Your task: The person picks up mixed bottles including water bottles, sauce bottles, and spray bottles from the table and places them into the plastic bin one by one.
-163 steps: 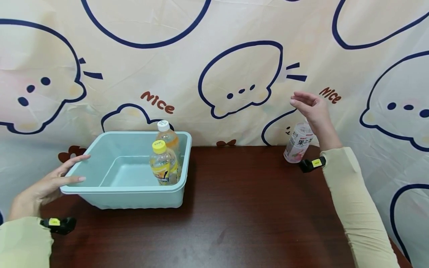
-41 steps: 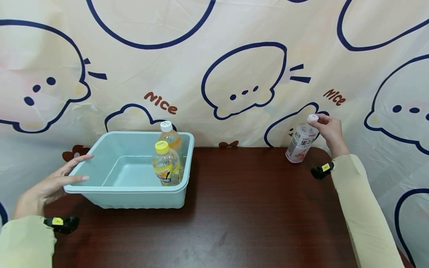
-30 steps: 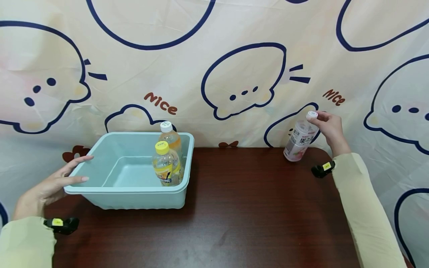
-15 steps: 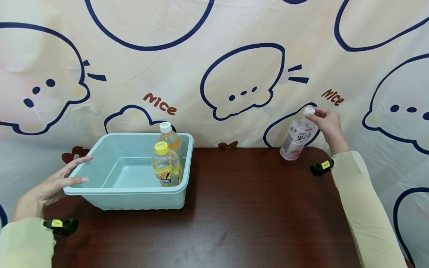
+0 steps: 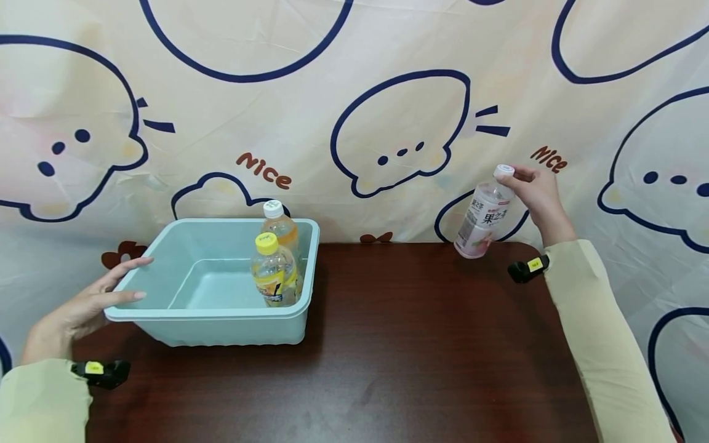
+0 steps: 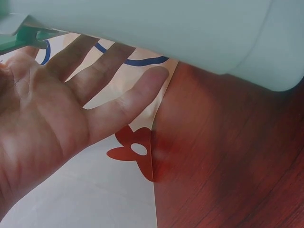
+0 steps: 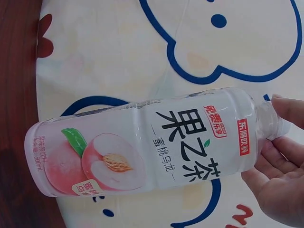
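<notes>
My right hand (image 5: 533,191) pinches the white cap end of a peach drink bottle (image 5: 482,215) and holds it tilted in the air above the table's far right corner. In the right wrist view the peach drink bottle (image 7: 142,142) shows its pink peach label, with my fingers (image 7: 280,152) at its neck. A light blue plastic tub (image 5: 166,314) stands at the left with two bottles inside: one with a yellow cap (image 5: 270,271), one with a white cap (image 5: 279,224). My left hand (image 5: 94,298) rests with straight fingers on the tub's left rim; its fingers (image 6: 95,80) lie against the tub (image 6: 190,33).
The dark brown wooden table (image 5: 415,351) spreads between the tub and the right arm. A cartoon-printed cloth (image 5: 388,92) hangs right behind the table. Small black clips with yellow tags sit at each wrist (image 5: 523,269).
My right hand came down onto the peach bottle's cap, gripped it and lifted it off the table, carrying it up and slightly left. The left hand has stayed on the tub.
</notes>
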Available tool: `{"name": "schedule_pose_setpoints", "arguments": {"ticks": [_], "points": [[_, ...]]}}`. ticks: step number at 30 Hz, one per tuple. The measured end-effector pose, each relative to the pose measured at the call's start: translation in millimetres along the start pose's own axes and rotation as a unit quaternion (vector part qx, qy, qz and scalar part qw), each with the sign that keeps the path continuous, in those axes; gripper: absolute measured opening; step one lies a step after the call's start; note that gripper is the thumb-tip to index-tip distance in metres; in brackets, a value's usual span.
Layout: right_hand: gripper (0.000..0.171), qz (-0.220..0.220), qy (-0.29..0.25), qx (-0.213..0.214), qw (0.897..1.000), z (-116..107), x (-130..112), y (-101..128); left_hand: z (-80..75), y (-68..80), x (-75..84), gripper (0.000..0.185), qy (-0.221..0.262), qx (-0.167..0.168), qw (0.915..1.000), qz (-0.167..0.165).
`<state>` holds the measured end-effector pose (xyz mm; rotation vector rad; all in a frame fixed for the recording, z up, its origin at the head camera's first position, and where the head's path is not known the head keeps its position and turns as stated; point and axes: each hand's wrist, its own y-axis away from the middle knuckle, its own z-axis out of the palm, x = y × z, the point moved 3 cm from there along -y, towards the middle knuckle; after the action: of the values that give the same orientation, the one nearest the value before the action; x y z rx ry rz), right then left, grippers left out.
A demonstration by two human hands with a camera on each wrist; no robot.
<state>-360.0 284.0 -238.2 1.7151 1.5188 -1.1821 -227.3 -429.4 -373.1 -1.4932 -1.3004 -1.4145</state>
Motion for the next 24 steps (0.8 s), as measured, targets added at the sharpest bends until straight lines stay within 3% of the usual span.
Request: {"name": "schedule_pose_setpoints", "arguments": {"ticks": [6,24], "points": [[0.069,0.005,-0.014,-0.015,1.0,8.5,-14.3,2.2,-0.6,-1.0,-2.0,0.057,-0.033,0.012,0.9993,-0.009],[0.062,-0.007,-0.062,-0.014,0.998,27.1,-41.8,7.3,-1.8,-2.6,-3.8,0.058,-0.037,0.012,0.9992,-0.006]]}}
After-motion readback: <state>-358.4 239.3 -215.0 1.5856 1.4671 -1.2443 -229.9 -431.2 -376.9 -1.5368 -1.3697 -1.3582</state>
